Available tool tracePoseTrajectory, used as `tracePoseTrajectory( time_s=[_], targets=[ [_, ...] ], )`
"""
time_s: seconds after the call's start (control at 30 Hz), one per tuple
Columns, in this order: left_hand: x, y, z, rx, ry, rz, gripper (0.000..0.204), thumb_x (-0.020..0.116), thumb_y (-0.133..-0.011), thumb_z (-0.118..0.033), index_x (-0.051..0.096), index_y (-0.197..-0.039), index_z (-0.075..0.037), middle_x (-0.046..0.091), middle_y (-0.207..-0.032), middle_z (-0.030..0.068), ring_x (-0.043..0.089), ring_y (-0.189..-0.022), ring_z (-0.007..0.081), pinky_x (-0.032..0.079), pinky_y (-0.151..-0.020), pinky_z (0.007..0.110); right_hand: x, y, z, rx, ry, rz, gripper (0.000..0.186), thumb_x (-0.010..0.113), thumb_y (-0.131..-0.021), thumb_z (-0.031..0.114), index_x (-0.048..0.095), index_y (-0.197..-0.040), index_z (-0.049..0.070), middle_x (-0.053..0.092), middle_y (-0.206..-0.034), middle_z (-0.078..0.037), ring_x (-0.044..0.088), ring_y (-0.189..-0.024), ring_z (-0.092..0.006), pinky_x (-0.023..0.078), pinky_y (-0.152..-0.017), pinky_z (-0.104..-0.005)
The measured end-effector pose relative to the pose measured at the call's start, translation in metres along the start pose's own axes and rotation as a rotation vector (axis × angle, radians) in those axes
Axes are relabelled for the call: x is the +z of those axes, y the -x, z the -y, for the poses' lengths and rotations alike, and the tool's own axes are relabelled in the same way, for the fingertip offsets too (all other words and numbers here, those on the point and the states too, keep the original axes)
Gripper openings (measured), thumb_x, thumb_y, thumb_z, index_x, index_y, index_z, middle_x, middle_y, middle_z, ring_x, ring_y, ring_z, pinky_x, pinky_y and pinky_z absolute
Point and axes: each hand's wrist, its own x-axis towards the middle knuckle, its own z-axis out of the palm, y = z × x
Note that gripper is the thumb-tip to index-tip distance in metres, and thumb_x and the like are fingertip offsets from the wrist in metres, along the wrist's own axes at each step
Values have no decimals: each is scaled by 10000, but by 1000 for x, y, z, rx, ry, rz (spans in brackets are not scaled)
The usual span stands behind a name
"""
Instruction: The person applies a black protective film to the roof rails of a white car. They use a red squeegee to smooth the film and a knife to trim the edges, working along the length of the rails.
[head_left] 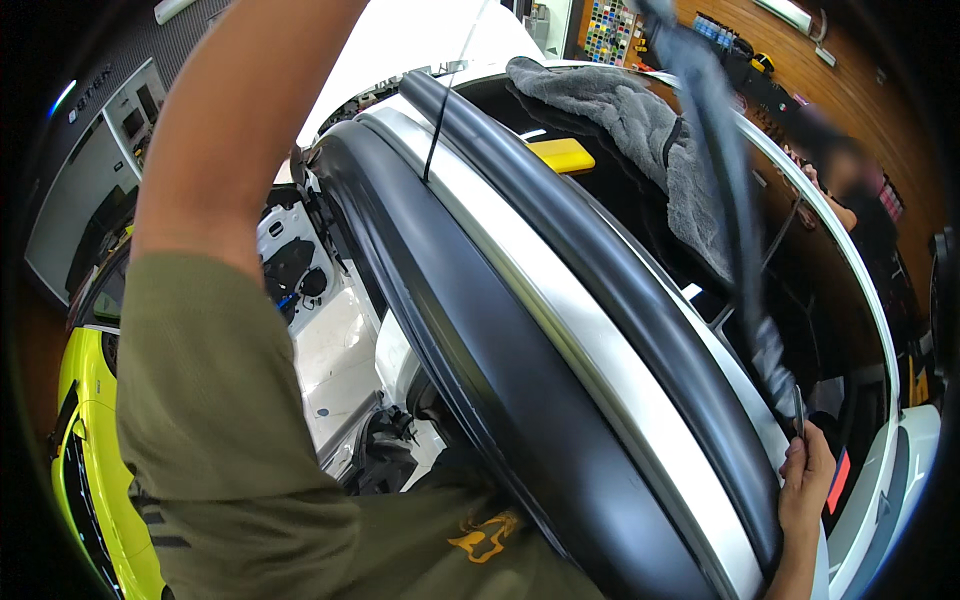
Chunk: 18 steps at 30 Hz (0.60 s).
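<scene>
My left arm (215,150) reaches up past the top edge, so its hand is out of sight. At the lower right, my right hand (808,475) has its fingers closed around a slim grey tool (798,408) that points upward; its exact kind is unclear. A long, twisted, translucent film strip (735,200) runs from the top edge down toward this hand, partly blurred. Beside the hand curves the satin black roof edge (640,290) of a car. A silver-white band (560,310) and a wide black panel (470,290) lie to its left.
On the dark glass roof lie a grey towel (620,110) and a yellow block (562,155). A thin black cord (437,130) crosses the silver band. Left are an opened white door (295,250) and a lime-yellow car (95,450). Another person (845,195) is at the far right.
</scene>
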Motion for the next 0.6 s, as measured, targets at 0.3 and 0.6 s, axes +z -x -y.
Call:
tracePoseTrajectory(
  time_s=[0.3,0.6],
  targets=[
    [159,216,-61,-449,174,164,506,749,-835,-405,619,-1076,21,647,-996,175,635,-917,315,510,-825,401,0,-8,12,96,93,-68,236,456,-1039,143,610,-1163,15,531,-781,-55,486,-627,-101,418,-580,-247],
    [203,230,-45,-522,428,-42,143,647,-892,-80,597,-971,29,619,-826,122,600,-768,215,491,-740,331,48,-62,135,-435,199,192,225,478,-933,-42,587,-1128,-12,516,-796,-136,542,-694,-228,431,-663,-328]
  ],
)
